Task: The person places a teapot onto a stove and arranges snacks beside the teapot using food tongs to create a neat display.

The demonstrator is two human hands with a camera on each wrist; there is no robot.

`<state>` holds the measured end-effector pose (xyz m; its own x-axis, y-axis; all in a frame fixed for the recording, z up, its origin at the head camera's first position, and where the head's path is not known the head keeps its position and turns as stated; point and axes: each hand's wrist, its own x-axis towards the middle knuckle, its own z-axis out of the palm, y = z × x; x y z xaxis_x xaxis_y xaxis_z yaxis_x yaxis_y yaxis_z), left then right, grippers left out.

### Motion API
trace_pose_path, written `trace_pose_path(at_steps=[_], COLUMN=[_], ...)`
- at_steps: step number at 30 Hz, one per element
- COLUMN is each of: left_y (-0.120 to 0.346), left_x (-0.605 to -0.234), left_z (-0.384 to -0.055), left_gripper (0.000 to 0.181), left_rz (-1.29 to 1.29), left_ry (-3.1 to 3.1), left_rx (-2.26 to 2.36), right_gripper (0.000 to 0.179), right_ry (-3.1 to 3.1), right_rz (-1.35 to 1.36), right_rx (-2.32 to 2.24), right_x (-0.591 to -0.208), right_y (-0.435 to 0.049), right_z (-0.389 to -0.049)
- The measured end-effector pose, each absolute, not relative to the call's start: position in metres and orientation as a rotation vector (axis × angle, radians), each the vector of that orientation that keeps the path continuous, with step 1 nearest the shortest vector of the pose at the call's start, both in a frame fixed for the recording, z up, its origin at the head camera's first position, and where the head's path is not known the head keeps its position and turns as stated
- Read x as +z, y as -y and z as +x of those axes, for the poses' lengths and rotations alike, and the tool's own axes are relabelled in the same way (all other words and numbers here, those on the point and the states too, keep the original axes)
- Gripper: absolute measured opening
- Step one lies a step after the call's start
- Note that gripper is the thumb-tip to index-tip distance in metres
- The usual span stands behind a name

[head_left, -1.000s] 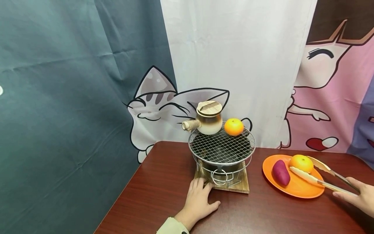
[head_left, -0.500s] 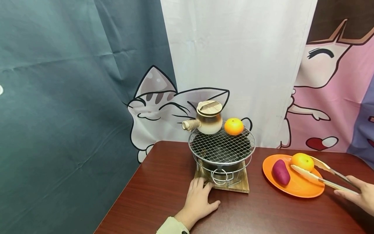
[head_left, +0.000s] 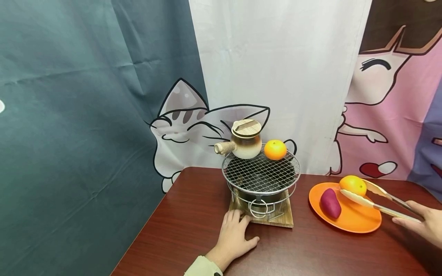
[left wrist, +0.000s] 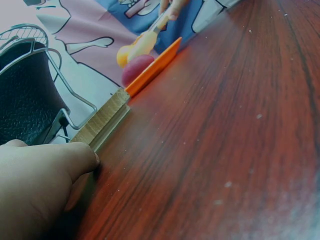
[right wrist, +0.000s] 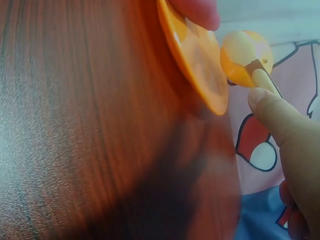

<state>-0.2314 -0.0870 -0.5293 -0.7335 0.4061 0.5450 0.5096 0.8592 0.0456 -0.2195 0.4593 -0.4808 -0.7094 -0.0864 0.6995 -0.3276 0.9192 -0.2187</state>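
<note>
My right hand (head_left: 423,222) grips a pair of tongs (head_left: 360,200) with pale tips and metal arms. Between those tips is a mandarin (head_left: 353,185), held just above the orange plate (head_left: 362,223); the right wrist view has the mandarin (right wrist: 246,57) off the plate's surface. A purple sweet potato (head_left: 330,203) lies on the plate's left side. My left hand (head_left: 230,237) rests with its fingertips on the near left corner of a wooden board (head_left: 286,219), thumb spread out over the table.
On the board stands a round grill (head_left: 262,178) with a wire mesh top. A lidded clay pot (head_left: 246,147) with a side handle and another mandarin (head_left: 275,150) sit at the mesh's back. A printed curtain (head_left: 293,84) hangs behind the red-brown table (head_left: 193,214).
The mandarin in the tongs has risen slightly from the plate and turned, its stem end now facing right. The left hand stays at the board's corner.
</note>
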Motion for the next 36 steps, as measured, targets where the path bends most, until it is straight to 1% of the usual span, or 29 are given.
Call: trace_pose_path(at_steps=[3,8,10,15,23,28,34,36], left_y=[0.087,0.087,0.087,0.087,0.088,0.088,0.088,0.088], left_x=[-0.53,-0.53,-0.53,-0.529,-0.53,-0.532,-0.531,-0.53], left_z=[-0.232,-0.232,-0.232,-0.231,-0.231,-0.231,-0.231,-0.23], left_gripper=[0.056,0.056,0.055,0.055,0.055,0.056,0.055,0.055], left_rz=[-0.663,-0.666,-0.668,-0.667,-0.674,-0.679,-0.676,-0.675], left_ry=[2.503,2.487,2.481,2.482,2.471,2.448,2.443,2.445], left_rx=[-0.261,-0.257,-0.257,-0.263,-0.255,-0.257,-0.258,-0.259], right_gripper=[0.066,0.083,0.085,0.081,0.089,0.087,0.07,0.069], right_ry=[2.372,2.348,2.333,2.348,2.357,2.409,2.455,2.501], right_rz=[0.262,0.248,0.255,0.271,0.288,0.259,0.297,0.284], right_rx=[0.392,0.33,0.308,0.262,0.195,0.181,0.193,0.19], right_x=[-0.471,-0.458,-0.453,-0.439,-0.419,-0.407,-0.393,-0.388], right_y=[-0.456,-0.451,-0.448,-0.442,-0.434,-0.427,-0.418,-0.415], right_z=[-0.22,-0.222,-0.222,-0.222,-0.22,-0.218,-0.217,-0.217])
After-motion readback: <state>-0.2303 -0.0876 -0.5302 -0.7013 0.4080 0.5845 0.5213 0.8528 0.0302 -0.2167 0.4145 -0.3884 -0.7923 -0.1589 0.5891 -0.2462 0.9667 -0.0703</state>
